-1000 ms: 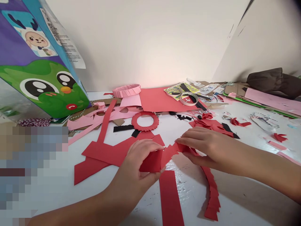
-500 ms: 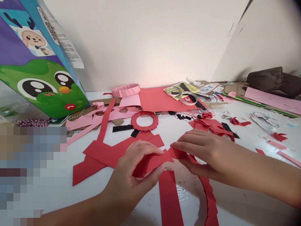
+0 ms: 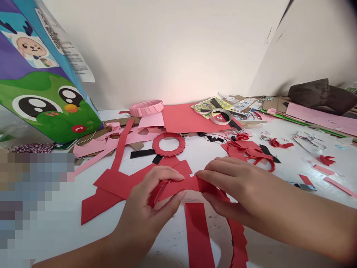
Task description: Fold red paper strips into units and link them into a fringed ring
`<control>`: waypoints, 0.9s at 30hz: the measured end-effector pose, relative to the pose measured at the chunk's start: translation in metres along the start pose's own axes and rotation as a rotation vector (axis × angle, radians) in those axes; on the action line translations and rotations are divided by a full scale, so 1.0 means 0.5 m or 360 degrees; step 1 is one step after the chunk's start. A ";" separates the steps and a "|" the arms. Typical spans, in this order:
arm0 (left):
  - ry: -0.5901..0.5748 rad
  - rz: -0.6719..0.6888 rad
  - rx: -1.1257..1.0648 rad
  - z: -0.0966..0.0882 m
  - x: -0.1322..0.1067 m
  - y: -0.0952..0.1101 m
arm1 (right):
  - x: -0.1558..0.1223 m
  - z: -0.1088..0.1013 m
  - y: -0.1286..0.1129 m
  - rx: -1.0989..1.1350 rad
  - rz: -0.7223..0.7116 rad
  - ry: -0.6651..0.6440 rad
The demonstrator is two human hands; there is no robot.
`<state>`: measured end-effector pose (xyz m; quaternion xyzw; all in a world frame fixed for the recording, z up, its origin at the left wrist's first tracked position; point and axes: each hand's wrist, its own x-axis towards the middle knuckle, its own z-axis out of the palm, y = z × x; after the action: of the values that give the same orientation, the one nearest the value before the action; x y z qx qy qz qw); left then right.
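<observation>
A long red paper strip with folded pleats (image 3: 239,238) curves from between my hands down to the bottom edge. My left hand (image 3: 145,212) pinches its near end, with fingertips on top and the thumb at the lower edge. A loose red flap shows inside that palm. Close by, my right hand (image 3: 237,182) is closed on the pleated part, fingers above and thumb below. Under the hands lies a flat red strip (image 3: 198,234). Several cut red paper pieces (image 3: 111,184) spread to the left. Beyond the hands rests a pleated red paper ring (image 3: 169,153).
A pink pleated band (image 3: 146,108) and tape rolls (image 3: 221,122) sit at the back by a red sheet (image 3: 181,119). A red loop handle (image 3: 272,164) shows behind my right forearm among paper scraps. A colourful box (image 3: 52,104) stands at left on the white table (image 3: 95,238).
The view has turned slightly right. The notched edge between my hands is now tucked down and looks smoother. Both hands keep their hold on the strip. The red loop handle shows more.
</observation>
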<state>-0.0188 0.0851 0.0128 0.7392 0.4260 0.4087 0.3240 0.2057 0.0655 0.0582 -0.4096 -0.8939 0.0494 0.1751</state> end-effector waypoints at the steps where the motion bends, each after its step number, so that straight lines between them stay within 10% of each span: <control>1: -0.0001 -0.0017 0.0006 0.001 0.001 -0.001 | 0.001 0.001 0.000 0.0013 0.0003 -0.0004; 27: -0.0009 -0.0288 -0.0399 0.013 -0.011 -0.012 | 0.006 0.026 0.002 -0.0255 -0.0048 0.0128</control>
<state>-0.0168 0.0819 0.0031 0.6527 0.4356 0.4259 0.4504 0.2000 0.0689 0.0464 -0.4106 -0.8933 -0.0414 0.1783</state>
